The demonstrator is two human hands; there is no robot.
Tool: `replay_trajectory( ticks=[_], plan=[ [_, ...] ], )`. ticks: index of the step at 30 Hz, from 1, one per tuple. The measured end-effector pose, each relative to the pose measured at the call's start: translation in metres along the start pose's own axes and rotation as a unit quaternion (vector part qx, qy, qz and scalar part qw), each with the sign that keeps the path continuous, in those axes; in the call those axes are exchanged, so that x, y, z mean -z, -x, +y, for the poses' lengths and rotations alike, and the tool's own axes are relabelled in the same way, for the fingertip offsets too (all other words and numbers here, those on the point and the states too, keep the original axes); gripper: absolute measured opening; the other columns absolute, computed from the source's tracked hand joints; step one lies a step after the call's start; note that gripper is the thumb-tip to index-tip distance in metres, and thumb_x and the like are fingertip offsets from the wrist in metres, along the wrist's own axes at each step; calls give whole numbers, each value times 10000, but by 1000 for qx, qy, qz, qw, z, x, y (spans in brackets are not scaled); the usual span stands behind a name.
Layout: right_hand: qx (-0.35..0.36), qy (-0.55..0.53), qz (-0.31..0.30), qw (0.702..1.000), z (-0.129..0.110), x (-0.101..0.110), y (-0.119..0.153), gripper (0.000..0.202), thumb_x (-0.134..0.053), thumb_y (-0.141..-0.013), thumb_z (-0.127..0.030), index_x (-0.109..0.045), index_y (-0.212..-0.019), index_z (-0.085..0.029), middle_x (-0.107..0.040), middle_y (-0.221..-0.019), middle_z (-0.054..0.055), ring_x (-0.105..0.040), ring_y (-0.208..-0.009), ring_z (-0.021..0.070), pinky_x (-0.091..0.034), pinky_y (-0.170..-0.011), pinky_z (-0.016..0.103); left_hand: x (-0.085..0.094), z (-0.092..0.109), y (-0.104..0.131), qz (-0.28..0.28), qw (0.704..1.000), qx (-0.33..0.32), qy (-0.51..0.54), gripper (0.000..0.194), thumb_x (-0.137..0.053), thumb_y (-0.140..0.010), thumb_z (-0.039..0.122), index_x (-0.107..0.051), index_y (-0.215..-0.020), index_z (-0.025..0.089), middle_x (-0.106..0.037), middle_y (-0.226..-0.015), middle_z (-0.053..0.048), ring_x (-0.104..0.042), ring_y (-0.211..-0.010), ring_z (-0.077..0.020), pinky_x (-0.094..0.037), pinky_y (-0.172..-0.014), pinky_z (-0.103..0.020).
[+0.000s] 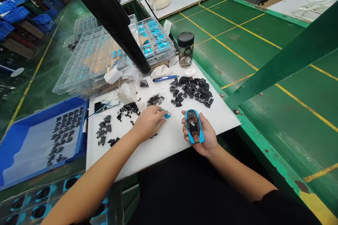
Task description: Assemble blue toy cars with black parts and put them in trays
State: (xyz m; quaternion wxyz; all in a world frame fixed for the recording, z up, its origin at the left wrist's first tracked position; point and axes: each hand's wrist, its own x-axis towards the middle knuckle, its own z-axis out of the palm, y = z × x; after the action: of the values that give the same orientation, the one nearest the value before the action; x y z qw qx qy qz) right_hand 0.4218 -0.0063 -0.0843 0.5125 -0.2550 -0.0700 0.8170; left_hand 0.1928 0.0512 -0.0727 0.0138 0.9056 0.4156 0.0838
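Note:
My right hand (207, 135) is wrapped around a bright blue and black toy car body (194, 126), held over the front right of the white table (169, 151). Above the table's middle, my left hand (149, 121) has its fingertips closed on a small blue plastic part (167, 114). Just beyond that hand lies a spread of tiny black pieces (155, 99). Larger black plastic parts (194, 89) form a pile behind the car body. To the left of my left hand are small black parts (128, 109) and a group of black parts (104, 130).
A blue craft knife (165, 78) and a dark-lidded bottle (186, 50) are at the back. Clear compartment trays (92, 56) with blue parts stand behind left. A black tube (113, 21) hangs over the table. At left is a blue bin (18, 161); a green beam (285, 56) slants at right.

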Motion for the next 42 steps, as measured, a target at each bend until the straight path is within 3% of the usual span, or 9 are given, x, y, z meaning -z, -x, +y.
replay_trajectory(
  ticks=[11, 15, 18, 20, 23, 26, 29, 33, 42],
  plan=[
    [-23, 11, 29, 999, -3, -1, 4, 490, -309, -1048, -485, -628, -1232, -161, -682, -883, 71, -636, -607, 150, -526, -505, 251, -12, 3, -29, 47, 989, -116, -73, 235, -472, -948, 100, -692, -893, 160, -669, -851, -83, -565, -745, -218, -389, -627, -363],
    [-46, 18, 35, 998, -4, -4, 7, 498, -301, -1051, -495, -619, -1250, -167, -687, -869, 69, -651, -609, 157, -538, -520, 260, -6, 4, -21, 125, 988, -65, -64, 258, -449, -961, 119, -701, -945, 173, -643, -730, -60, -569, -678, -211, -393, -599, -352],
    [-81, 25, 30, 996, -3, -7, 7, 508, -304, -1051, -501, -625, -1251, -163, -684, -873, 63, -655, -604, 155, -540, -512, 260, 8, 10, -3, 175, 983, 38, 35, 234, -476, -988, 198, -708, -1001, 174, -676, -734, -41, -626, -675, -180, -476, -633, -318],
    [-109, 33, 25, 993, -1, -9, 6, 505, -306, -1052, -493, -630, -1251, -160, -679, -873, 60, -656, -602, 155, -541, -502, 261, 17, 16, 11, 168, 951, 159, 206, 226, -511, -991, 272, -716, -1040, 188, -724, -821, -33, -679, -731, -156, -535, -695, -281],
    [-144, 46, 12, 988, 5, -14, 1, 491, -323, -1050, -484, -636, -1244, -159, -676, -879, 61, -659, -602, 159, -541, -487, 262, 25, 23, 28, 129, 842, 296, 433, 229, -605, -945, 377, -741, -994, 199, -750, -858, -32, -704, -773, -152, -567, -723, -258],
    [-167, 61, -7, 984, 16, -19, -5, 474, -379, -1033, -503, -643, -1231, -162, -678, -881, 61, -657, -602, 157, -546, -484, 259, 30, 28, 35, 115, 768, 328, 537, 264, -707, -873, 386, -726, -1057, 198, -749, -837, -35, -700, -781, -159, -567, -709, -256],
    [-189, 89, -14, 978, 29, -23, -9, 470, -448, -1003, -542, -676, -1132, -151, -682, -889, 67, -661, -608, 155, -558, -493, 257, 39, 29, 35, 77, 739, 323, 586, 350, -748, -836, 349, -688, -1147, 198, -746, -828, -38, -693, -758, -163, -567, -695, -269],
    [-199, 110, -22, 974, 41, -26, -10, 477, -507, -970, -573, -689, -1021, -135, -684, -882, 72, -665, -604, 155, -569, -495, 259, 52, 27, 31, 47, 769, 296, 565, 153, -725, -830, 315, -750, -897, 179, -728, -848, -56, -678, -744, -173, -566, -680, -290],
    [-208, 124, -22, 970, 48, -30, -9, 471, -456, -1000, -548, -665, -1027, -126, -700, -922, 104, -677, -600, 164, -583, -500, 277, 55, 30, 28, -13, 841, 269, 470, 150, -653, -867, 303, -776, -893, 221, -729, -829, -21, -662, -718, -161, -526, -659, -270]
  ],
)
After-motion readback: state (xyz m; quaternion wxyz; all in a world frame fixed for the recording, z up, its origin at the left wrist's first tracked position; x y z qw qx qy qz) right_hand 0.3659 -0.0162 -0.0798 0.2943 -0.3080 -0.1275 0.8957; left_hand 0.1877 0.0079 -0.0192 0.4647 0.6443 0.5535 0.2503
